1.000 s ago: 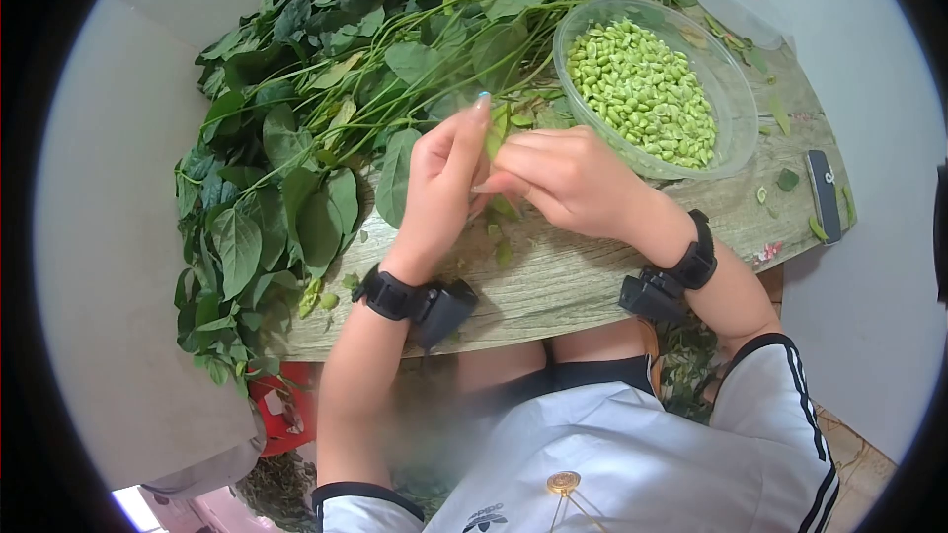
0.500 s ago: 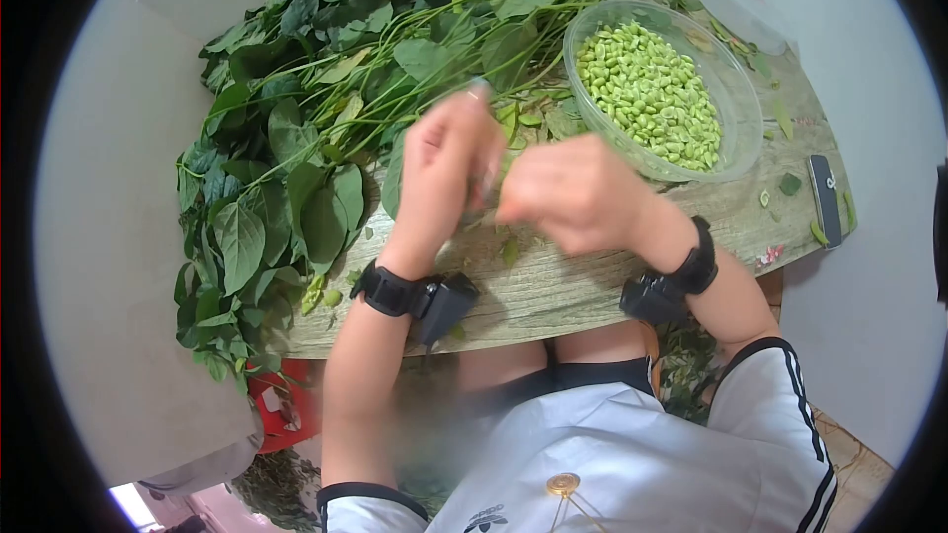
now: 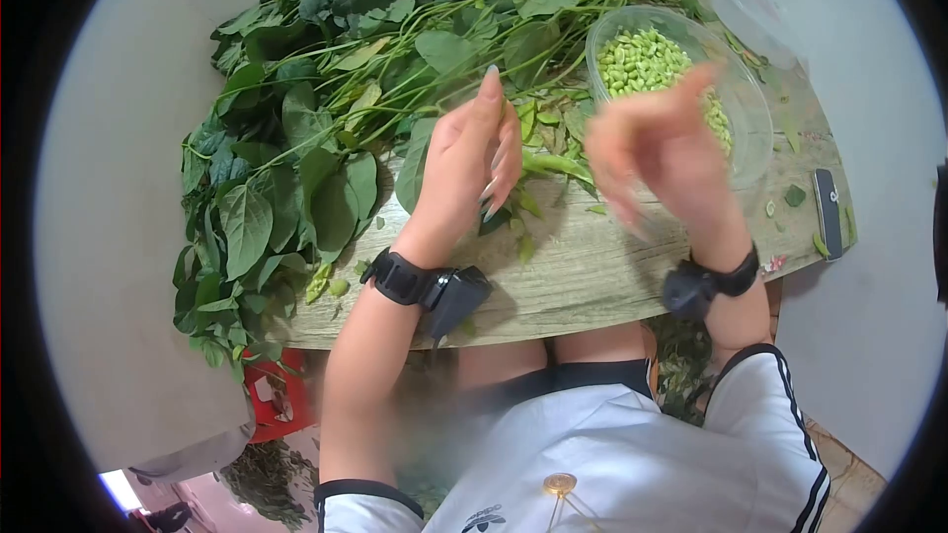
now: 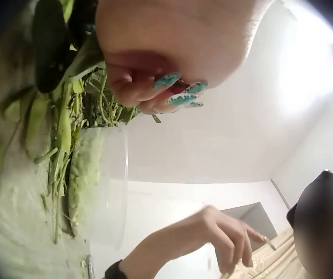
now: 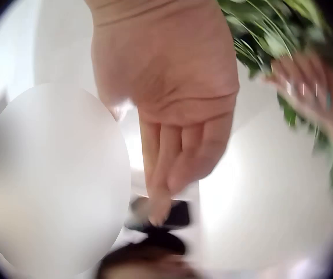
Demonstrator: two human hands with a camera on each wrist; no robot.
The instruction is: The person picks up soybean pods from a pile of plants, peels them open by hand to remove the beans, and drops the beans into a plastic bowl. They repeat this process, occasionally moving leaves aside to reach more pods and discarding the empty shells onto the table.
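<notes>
Beside the leafy stalks, my left hand (image 3: 467,158) is raised over the table with its fingers loosely bent and its thumb pointing up. Teal-painted nails (image 4: 182,100) show in the left wrist view, and no bean appears between the fingers. My right hand (image 3: 662,143), blurred by motion, is turned palm up and overlaps the near left side of the clear plastic bowl (image 3: 755,153). Its fingers are fairly straight in the right wrist view and the palm (image 5: 166,70) bears nothing. Shelled green beans (image 3: 642,61) fill the bowl's lower part. Green pods (image 3: 558,166) lie between the hands.
A large heap of leafy bean stalks (image 3: 336,128) covers the table's left and back. Loose pods and leaf bits lie on the wooden tabletop (image 3: 592,281). A phone (image 3: 828,215) rests at the right edge, and a clear lid (image 3: 755,15) stands behind the bowl.
Both hands were together with a green pod between them, then drew apart. My right hand has moved right toward the bowl, turned over and spread its fingers. The left has stayed nearly in place.
</notes>
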